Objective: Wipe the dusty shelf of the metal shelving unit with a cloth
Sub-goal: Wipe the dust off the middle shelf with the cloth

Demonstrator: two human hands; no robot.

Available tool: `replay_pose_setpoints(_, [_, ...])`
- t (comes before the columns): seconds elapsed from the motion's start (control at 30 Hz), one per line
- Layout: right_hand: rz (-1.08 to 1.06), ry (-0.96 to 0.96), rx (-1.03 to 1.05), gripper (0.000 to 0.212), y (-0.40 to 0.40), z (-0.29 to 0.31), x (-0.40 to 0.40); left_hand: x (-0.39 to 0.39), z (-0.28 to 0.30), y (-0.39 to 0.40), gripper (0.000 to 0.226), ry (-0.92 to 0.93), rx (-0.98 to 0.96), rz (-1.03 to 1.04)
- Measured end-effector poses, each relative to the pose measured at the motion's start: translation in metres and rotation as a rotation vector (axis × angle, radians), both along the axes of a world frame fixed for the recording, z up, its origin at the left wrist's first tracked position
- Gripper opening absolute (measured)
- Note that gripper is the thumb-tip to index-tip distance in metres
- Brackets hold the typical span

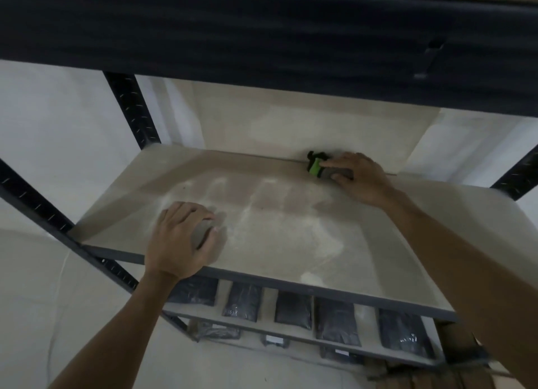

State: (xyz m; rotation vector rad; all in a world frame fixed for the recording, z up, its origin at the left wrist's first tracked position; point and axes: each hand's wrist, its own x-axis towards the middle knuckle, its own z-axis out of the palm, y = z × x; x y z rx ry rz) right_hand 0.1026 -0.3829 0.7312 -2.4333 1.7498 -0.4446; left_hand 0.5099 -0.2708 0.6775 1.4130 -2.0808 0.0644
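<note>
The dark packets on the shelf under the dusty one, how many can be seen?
5, in one row: far left, partly behind the left hand's wrist, then, far right. More may be hidden.

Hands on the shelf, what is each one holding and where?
The left hand grips a bunched grey cloth from above. The right hand holds a green and black tool by its grey near end, at the shelf's back edge.
</note>
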Motion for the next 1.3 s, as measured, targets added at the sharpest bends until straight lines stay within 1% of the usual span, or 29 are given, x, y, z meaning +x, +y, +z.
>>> replay_pose_setpoints(0.1, [0.174, -0.216, 0.252, 0.038, 0.007, 0.021, -0.003, -0.002, 0.002, 0.002, 0.027, 0.015, -0.004, 0.000])
replay_pose_setpoints(0.13, [0.201, -0.244, 0.251, 0.039, 0.007, 0.026, -0.002, -0.003, 0.002, 0.002, 0.027, 0.019, -0.003, 0.002])
replay_pose_setpoints(0.2, [0.155, -0.237, 0.078, 0.037, -0.004, 0.024, 0.001, -0.003, 0.002, 0.001, 0.026, 0.025, 0.011, 0.013])
replay_pose_setpoints(0.23, [0.103, -0.182, -0.006, 0.036, -0.009, 0.020, 0.002, -0.002, 0.002, 0.001, 0.027, 0.028, 0.019, 0.015])
replay_pose_setpoints(0.27, [0.056, -0.117, -0.046, 0.036, -0.011, 0.014, 0.006, -0.002, 0.001, 0.001, 0.029, 0.031, 0.027, 0.016])
replay_pose_setpoints(0.33, [0.042, -0.045, -0.050, 0.037, -0.010, 0.001, 0.013, -0.002, 0.001, 0.001, 0.030, 0.030, 0.030, 0.018])
replay_pose_setpoints(0.37, [0.066, -0.068, -0.020, 0.037, -0.008, -0.001, 0.014, -0.002, 0.000, 0.001, 0.030, 0.032, 0.028, 0.021])
replay_pose_setpoints(0.47, [0.234, -0.182, 0.199, 0.039, 0.001, 0.013, 0.013, -0.002, 0.000, 0.001, 0.029, 0.037, 0.022, 0.028])
replay_pose_setpoints(0.5, [0.260, -0.202, 0.225, 0.040, 0.001, 0.019, 0.012, -0.002, 0.001, 0.001, 0.029, 0.037, 0.022, 0.027])
replay_pose_setpoints(0.53, [0.250, -0.246, 0.198, 0.041, -0.002, 0.023, 0.013, -0.002, 0.001, 0.000, 0.030, 0.038, 0.023, 0.025])
replay_pose_setpoints(0.57, [0.204, -0.276, 0.109, 0.040, -0.006, 0.023, 0.012, -0.002, 0.000, 0.001, 0.030, 0.042, 0.022, 0.022])
replay_pose_setpoints(0.6, [0.153, -0.260, 0.002, 0.039, -0.011, 0.020, 0.013, -0.002, 0.000, 0.001, 0.030, 0.047, 0.021, 0.021])
replay_pose_setpoints(0.63, [0.101, -0.197, -0.058, 0.038, -0.014, 0.015, 0.015, -0.002, 0.000, 0.002, 0.031, 0.051, 0.018, 0.019])
replay_pose_setpoints(0.7, [0.073, -0.068, -0.053, 0.038, -0.014, 0.003, 0.023, -0.003, 0.001, 0.002, 0.031, 0.055, 0.012, 0.016])
replay_pose_setpoints(0.73, [0.087, -0.054, -0.032, 0.037, -0.012, -0.001, 0.026, -0.003, 0.001, 0.002, 0.031, 0.057, 0.007, 0.015])
replay_pose_setpoints(0.8, [0.169, -0.165, 0.058, 0.035, -0.002, -0.003, 0.029, -0.003, 0.001, 0.002, 0.030, 0.059, 0.000, 0.016])
replay_pose_setpoints(0.87, [0.329, -0.285, 0.170, 0.037, 0.009, 0.004, 0.030, -0.002, 0.001, 0.002, 0.030, 0.051, 0.005, 0.017])
replay_pose_setpoints(0.9, [0.372, -0.320, 0.221, 0.038, 0.011, 0.008, 0.029, -0.002, 0.001, 0.002, 0.030, 0.047, 0.005, 0.017])
replay_pose_setpoints(0.93, [0.361, -0.344, 0.239, 0.038, 0.011, 0.013, 0.028, -0.002, 0.000, 0.002, 0.029, 0.044, 0.003, 0.017])
replay_pose_setpoints(0.97, [0.307, -0.377, 0.212, 0.038, 0.005, 0.016, 0.025, -0.002, 0.000, 0.002, 0.029, 0.042, 0.001, 0.018])
replay_pose_setpoints(1.0, [0.240, -0.370, 0.124, 0.037, -0.003, 0.016, 0.022, -0.002, 0.000, 0.002, 0.030, 0.041, 0.000, 0.019])
replay_pose_setpoints(1.03, [0.176, -0.307, 0.028, 0.037, -0.011, 0.014, 0.020, -0.002, 0.000, 0.001, 0.030, 0.040, -0.003, 0.019])
replay_pose_setpoints(1.07, [0.131, -0.191, -0.034, 0.037, -0.016, 0.009, 0.019, -0.002, 0.000, 0.001, 0.030, 0.042, -0.005, 0.019])
replay_pose_setpoints(1.1, [0.117, -0.081, -0.051, 0.038, -0.016, 0.004, 0.020, -0.002, 0.000, 0.001, 0.031, 0.043, -0.007, 0.018])
replay_pose_setpoints(1.13, [0.116, -0.023, -0.038, 0.040, -0.014, -0.002, 0.022, -0.002, 0.000, 0.001, 0.031, 0.044, -0.010, 0.017])
replay_pose_setpoints(1.17, [0.115, -0.007, -0.024, 0.042, -0.010, -0.007, 0.023, -0.003, 0.000, 0.002, 0.031, 0.045, -0.013, 0.017])
replay_pose_setpoints(1.23, [0.167, -0.056, -0.033, 0.043, 0.005, -0.011, 0.025, -0.003, 0.000, 0.002, 0.029, 0.033, -0.030, 0.021])
replay_pose_setpoints(1.3, [0.296, -0.193, 0.045, 0.041, 0.027, -0.007, 0.026, -0.003, 0.000, 0.002, 0.028, 0.010, -0.047, 0.023])
